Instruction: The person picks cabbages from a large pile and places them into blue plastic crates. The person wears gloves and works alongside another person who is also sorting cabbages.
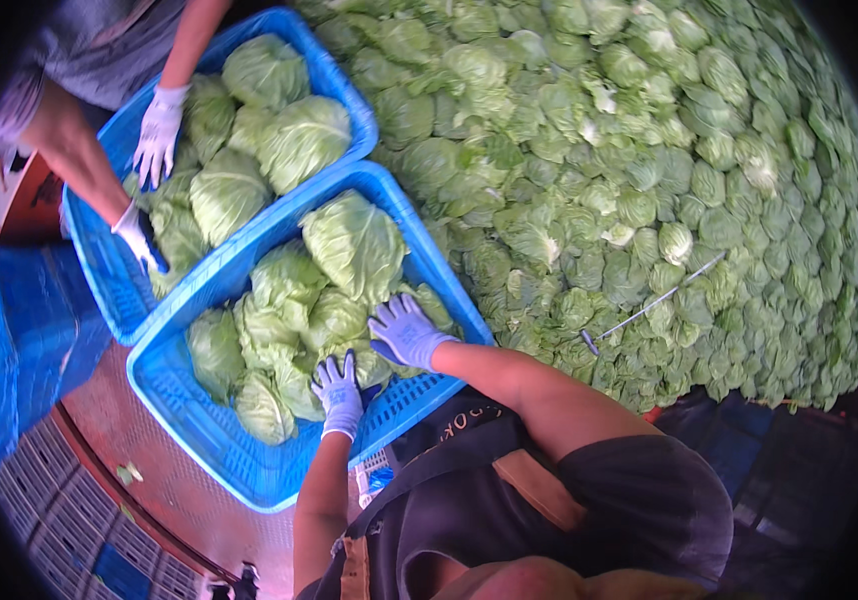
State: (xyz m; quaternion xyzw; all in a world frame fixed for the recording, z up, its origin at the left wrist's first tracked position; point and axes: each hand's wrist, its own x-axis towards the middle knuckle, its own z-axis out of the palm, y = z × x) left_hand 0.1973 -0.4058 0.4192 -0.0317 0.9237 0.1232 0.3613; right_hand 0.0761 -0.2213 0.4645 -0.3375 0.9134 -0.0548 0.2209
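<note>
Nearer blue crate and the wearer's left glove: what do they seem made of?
Crate: probably molded plastic, smooth, with slotted walls and a shiny rim. Left glove: likely knitted fabric, matte, from its snug cuff; dark fingertips may be rubber-coated.

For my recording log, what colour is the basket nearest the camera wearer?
The basket is bright blue, best seen in the head view.

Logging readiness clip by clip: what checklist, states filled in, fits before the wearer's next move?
1. Left hand, lavender-and-navy gloved, on the round green cabbages: ok.
2. Right hand, gloved alike, also on cabbages: ok.
3. Co-worker's white-and-navy gloved hands outside the near rectangular blue plastic crate: ok, at the far matching crate.
4. Slender pale rod outside both crates: ok, on the leafy green heap.
5. Lowest cabbages' condition: cannot tell, hidden.
</note>
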